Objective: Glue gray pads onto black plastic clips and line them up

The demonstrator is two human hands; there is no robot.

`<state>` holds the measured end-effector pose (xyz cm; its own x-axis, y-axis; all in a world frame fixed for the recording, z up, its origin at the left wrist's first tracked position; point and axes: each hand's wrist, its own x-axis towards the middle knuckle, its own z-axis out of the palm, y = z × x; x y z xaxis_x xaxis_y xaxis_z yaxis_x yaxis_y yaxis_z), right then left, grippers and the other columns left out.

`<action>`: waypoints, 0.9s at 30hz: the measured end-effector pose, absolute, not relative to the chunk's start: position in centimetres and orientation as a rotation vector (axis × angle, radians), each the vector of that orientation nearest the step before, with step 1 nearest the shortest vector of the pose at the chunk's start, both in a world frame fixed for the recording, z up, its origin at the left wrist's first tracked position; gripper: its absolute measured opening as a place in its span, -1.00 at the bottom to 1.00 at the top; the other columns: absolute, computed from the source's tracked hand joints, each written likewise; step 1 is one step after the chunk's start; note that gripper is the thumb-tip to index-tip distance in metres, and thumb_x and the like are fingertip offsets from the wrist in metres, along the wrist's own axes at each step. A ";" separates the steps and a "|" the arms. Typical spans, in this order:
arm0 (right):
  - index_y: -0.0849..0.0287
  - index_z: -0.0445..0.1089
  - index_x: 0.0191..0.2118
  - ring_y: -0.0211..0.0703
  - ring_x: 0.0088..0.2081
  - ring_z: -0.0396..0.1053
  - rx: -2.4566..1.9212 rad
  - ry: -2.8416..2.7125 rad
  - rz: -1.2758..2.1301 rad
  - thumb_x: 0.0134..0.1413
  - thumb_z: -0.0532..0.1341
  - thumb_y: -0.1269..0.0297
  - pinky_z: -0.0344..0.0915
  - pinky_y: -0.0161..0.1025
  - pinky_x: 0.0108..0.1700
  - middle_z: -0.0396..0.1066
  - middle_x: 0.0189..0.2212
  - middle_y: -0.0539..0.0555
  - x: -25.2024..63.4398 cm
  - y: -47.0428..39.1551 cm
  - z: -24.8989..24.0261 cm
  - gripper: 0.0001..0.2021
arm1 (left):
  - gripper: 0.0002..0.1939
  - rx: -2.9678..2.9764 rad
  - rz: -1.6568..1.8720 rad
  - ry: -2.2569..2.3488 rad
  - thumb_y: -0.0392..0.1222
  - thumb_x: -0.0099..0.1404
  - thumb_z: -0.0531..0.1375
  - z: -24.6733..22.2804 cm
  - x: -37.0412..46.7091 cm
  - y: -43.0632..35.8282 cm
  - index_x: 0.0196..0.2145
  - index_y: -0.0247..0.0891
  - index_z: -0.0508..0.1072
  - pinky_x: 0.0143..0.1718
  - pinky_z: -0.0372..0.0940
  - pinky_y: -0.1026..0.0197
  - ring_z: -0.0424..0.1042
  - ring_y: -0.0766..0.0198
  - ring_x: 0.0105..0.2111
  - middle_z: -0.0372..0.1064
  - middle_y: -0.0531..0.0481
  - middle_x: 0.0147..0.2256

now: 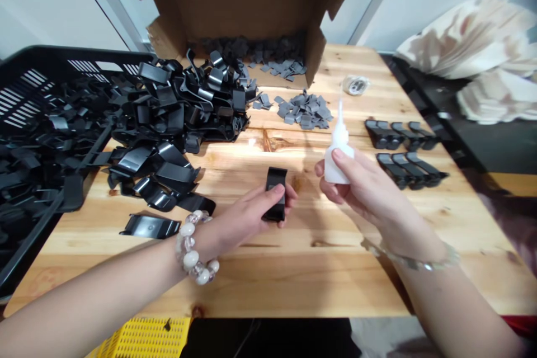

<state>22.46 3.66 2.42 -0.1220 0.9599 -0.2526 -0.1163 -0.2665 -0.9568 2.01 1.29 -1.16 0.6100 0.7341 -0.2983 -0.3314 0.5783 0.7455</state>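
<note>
My left hand (262, 205) is closed round a black plastic clip (276, 179), its thumb lying across the front face. In my right hand (356, 179) is a white squeeze bottle (337, 163) with a thin nozzle pointing up, gripped between thumb and fingers. The bottle and the clip are apart. Beyond my hands lies a pile of small grey pads (305, 110). One loose black clip (151, 226) rests beside my left wrist, below a heap of similar black clips (184, 100).
A black basket (46, 59) full of clips stands at the left. An open cardboard box (251, 0) with grey pads is at the back. Black clips (405, 165) lie in two rows at the right, near a small clear roll (356, 85). A yellow basket (146, 338) sits below the table edge.
</note>
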 end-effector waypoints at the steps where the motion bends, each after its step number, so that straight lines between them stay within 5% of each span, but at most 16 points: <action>1: 0.15 0.24 -0.36 -0.41 -0.69 0.13 -1.243 -1.069 1.487 0.03 0.29 0.02 -0.02 -0.33 -0.66 0.32 -0.53 -0.05 22.8 3.8 2.4 -0.68 | -0.75 0.685 0.665 0.667 0.01 0.33 0.14 -1.2 2.0 1.2 -0.25 -0.23 0.46 -0.32 0.22 0.28 0.27 0.36 -0.36 0.27 0.04 -0.33; 5: 0.18 0.28 -0.39 -0.47 -0.70 0.04 -1.242 -1.101 1.315 0.12 0.23 0.07 -0.15 -0.29 -0.62 0.30 -0.59 -0.03 24.0 4.3 3.0 -0.73 | -0.78 0.684 0.621 0.741 -0.02 0.30 0.19 -1.3 1.9 1.1 -0.26 -0.22 0.49 -0.30 0.25 0.26 0.28 0.34 -0.32 0.27 0.04 -0.32; 9: 0.15 0.24 -0.42 -0.43 -0.62 0.17 -1.152 -0.996 1.242 0.18 0.19 0.19 -0.17 -0.25 -0.56 0.14 -0.62 -0.08 24.8 4.2 3.9 -0.79 | -0.79 0.668 0.622 0.774 -0.05 0.29 0.20 -1.1 1.9 1.1 -0.24 -0.23 0.50 -0.26 0.27 0.24 0.30 0.34 -0.30 0.30 0.01 -0.29; 17: 0.25 0.34 -0.46 -0.42 -0.59 0.05 -1.007 -1.028 1.071 -0.21 0.42 0.31 -0.16 -0.36 -0.56 0.18 -0.60 -0.08 25.8 4.6 4.0 -0.75 | -0.82 0.586 0.616 0.778 -0.10 0.28 0.23 -0.6 2.0 1.3 -0.27 -0.27 0.50 -0.29 0.25 0.28 0.30 0.38 -0.34 0.30 0.02 -0.32; 27: 0.18 0.23 -0.58 -0.43 -0.73 -0.20 -0.892 -1.052 0.999 -0.21 0.29 0.42 -0.28 -0.36 -0.67 -0.11 -0.77 -0.17 25.3 4.1 4.6 -0.81 | -0.76 0.652 0.608 0.678 -0.08 0.30 0.21 -1.0 1.8 1.4 -0.16 -0.27 0.52 -0.24 0.18 0.30 0.29 0.39 -0.31 0.30 0.02 -0.30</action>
<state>25.26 4.12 4.63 0.1790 0.9476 0.2644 -0.2154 0.3000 -0.9293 1.76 1.44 -1.00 0.6269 0.6876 -0.3663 -0.2898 0.6422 0.7096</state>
